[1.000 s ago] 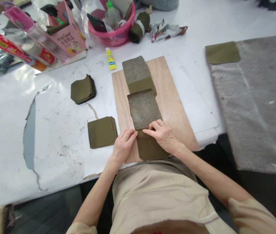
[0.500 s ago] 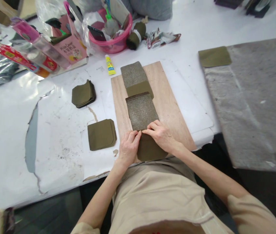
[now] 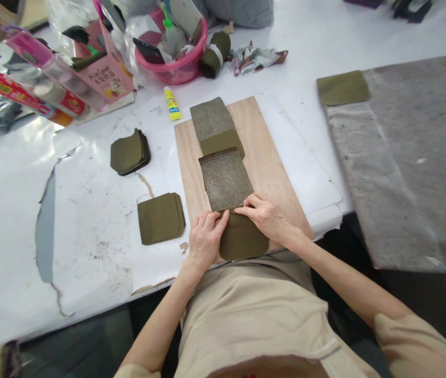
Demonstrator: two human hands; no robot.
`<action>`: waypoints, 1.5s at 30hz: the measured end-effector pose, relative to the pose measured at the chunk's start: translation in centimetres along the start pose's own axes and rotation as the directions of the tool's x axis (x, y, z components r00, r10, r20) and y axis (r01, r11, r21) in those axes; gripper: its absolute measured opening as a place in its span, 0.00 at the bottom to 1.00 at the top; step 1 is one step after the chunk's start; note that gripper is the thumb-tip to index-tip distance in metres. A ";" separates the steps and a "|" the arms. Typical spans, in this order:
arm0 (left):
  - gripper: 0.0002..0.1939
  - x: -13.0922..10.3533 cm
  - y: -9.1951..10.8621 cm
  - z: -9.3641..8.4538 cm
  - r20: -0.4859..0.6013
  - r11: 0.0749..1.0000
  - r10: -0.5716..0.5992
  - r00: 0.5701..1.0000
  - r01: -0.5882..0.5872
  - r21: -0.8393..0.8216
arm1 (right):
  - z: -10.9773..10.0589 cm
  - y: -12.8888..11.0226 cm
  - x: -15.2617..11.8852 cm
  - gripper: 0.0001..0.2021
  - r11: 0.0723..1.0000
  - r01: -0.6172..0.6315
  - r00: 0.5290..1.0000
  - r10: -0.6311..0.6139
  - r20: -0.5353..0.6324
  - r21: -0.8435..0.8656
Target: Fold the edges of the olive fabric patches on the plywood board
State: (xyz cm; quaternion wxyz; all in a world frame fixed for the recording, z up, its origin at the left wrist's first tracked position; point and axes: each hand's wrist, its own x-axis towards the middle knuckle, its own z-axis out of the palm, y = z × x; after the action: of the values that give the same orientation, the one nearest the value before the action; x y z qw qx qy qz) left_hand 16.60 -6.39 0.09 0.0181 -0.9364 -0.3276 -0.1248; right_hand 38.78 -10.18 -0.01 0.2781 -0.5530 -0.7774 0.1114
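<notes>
An olive fabric piece point(image 3: 244, 237) with cut corners lies at the near end of a wooden board point(image 3: 276, 173). Its far edge meets a grey-brown, rough-faced piece point(image 3: 226, 180) along a narrow folded seam. My left hand point(image 3: 206, 236) is closed on the left part of that edge, thumb pressed on the fold. On the right part, my right hand point(image 3: 265, 216) pinches the same edge with bent fingers. What lies under the fingertips is hidden. Farther up the board rests another rough piece point(image 3: 211, 116) with an olive band.
Two stacks of olive pieces, a near one point(image 3: 160, 218) and a far one point(image 3: 128, 152), lie left of the board. A yellow glue tube point(image 3: 172, 104), a pink basket point(image 3: 176, 73) and a pink box point(image 3: 107, 79) stand beyond. A large grey sheet point(image 3: 412, 157) is at right.
My right hand has slid slightly right along the edge, so the fingertips of my two hands are a little farther apart. The whole view has shifted slightly.
</notes>
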 end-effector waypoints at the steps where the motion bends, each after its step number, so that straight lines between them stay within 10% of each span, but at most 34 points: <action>1: 0.20 0.0 0.0 0.0 -0.002 1.000 0.003 1.000 -0.003 0.018 | 0.0 0.0 -0.1 0.14 1.000 -0.004 1.000 0.004 0.001 0.000; 45: 0.24 2.2 0.3 -1.7 0.227 0.962 0.254 0.940 -0.270 0.042 | -1.6 1.6 -2.1 0.12 0.997 -0.065 0.997 0.066 -0.038 0.031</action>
State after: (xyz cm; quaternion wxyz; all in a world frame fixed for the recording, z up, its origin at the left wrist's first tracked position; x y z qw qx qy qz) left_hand 18.08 -5.41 2.25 0.0320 -0.9784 -0.2040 -0.0050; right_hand 41.46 -11.71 -0.13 0.2975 -0.5760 -0.7516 0.1213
